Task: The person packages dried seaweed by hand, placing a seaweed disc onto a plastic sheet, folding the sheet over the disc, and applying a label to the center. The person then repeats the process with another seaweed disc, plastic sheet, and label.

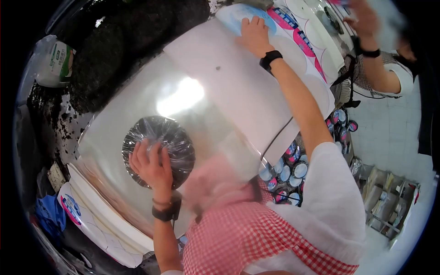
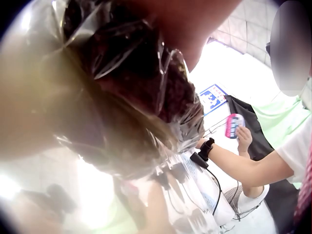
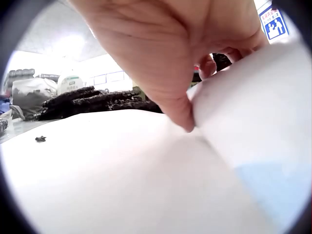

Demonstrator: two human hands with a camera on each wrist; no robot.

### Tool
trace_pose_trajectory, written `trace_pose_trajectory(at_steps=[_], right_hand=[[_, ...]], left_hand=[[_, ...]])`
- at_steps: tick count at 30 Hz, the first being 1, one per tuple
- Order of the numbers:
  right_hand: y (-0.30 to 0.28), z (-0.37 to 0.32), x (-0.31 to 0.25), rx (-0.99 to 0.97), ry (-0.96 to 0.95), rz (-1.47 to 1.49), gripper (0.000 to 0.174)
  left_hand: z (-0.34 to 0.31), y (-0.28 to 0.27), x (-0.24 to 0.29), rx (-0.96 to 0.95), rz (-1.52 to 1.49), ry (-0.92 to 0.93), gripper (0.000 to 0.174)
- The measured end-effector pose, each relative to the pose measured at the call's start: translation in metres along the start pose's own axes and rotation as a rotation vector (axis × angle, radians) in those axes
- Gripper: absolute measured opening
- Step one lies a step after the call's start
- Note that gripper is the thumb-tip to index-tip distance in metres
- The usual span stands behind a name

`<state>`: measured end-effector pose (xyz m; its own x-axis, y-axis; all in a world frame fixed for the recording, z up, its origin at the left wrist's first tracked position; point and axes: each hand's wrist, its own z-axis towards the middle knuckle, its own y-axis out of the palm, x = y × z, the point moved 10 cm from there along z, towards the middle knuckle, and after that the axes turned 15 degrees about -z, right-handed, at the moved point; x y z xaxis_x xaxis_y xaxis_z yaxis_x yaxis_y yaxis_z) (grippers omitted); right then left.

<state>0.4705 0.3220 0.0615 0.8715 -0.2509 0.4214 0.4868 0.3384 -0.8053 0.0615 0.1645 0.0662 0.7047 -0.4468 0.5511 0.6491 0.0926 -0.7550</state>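
My left hand (image 1: pixel 153 167) rests with spread fingers on a round, dark bundle wrapped in clear plastic (image 1: pixel 181 137), which lies on the shiny clear-covered part of the table. In the left wrist view the crinkled wrap (image 2: pixel 170 97) fills the upper left, dark contents showing through. Far across the table, my right hand (image 1: pixel 255 36) is at a white and light-blue printed sheet (image 1: pixel 231 18). The right wrist view shows its thumb (image 3: pixel 178 109) against the edge of that sheet (image 3: pixel 253 107), the other fingers curled behind it. Beneath lies a plain white surface (image 3: pixel 112 161).
Dark, crinkled stacks (image 1: pixel 98 64) line the far left edge, near a white labelled tub (image 1: pixel 57 64). More printed sheets (image 1: pixel 302 41) lie beyond my right hand. Many small round labelled packs (image 1: pixel 293 172) sit below my right arm. Another person's arm (image 1: pixel 380 73) is at the upper right.
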Motion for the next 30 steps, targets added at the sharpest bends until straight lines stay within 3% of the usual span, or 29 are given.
trace_pose_trajectory(at_steps=[6,9,16,19,20,24,27,30], right_hand=[[0.004,-0.009,-0.01,0.095,0.02,-0.127,0.015],[0.002,-0.009,-0.012,0.032,-0.019,-0.132,0.017],[0.003,0.009,-0.019,-0.001,-0.284,-0.232,0.014],[0.034,0.027,0.003,-0.232,-0.306,-0.03,0.021],[0.033,0.025,0.015,-0.315,-0.233,0.087,0.027],[-0.015,0.001,0.02,0.027,-0.087,0.119,0.024],[-0.02,0.019,0.032,0.008,0.03,0.051,0.018],[-0.093,0.04,0.087,0.342,0.13,0.149,0.012]], left_hand=[[0.0,0.0,-0.003,-0.005,-0.005,-0.006,0.019],[0.0,0.0,-0.003,0.006,-0.013,-0.005,0.019],[-0.002,0.0,-0.002,-0.005,-0.03,-0.006,0.021],[0.0,-0.003,-0.002,0.006,-0.025,-0.014,0.021],[0.002,-0.004,-0.001,0.006,-0.026,-0.015,0.021],[0.0,-0.001,-0.001,0.008,-0.023,-0.009,0.02],[-0.001,-0.002,-0.002,0.013,-0.026,0.002,0.025],[-0.003,-0.002,-0.002,0.025,-0.034,0.015,0.041]])
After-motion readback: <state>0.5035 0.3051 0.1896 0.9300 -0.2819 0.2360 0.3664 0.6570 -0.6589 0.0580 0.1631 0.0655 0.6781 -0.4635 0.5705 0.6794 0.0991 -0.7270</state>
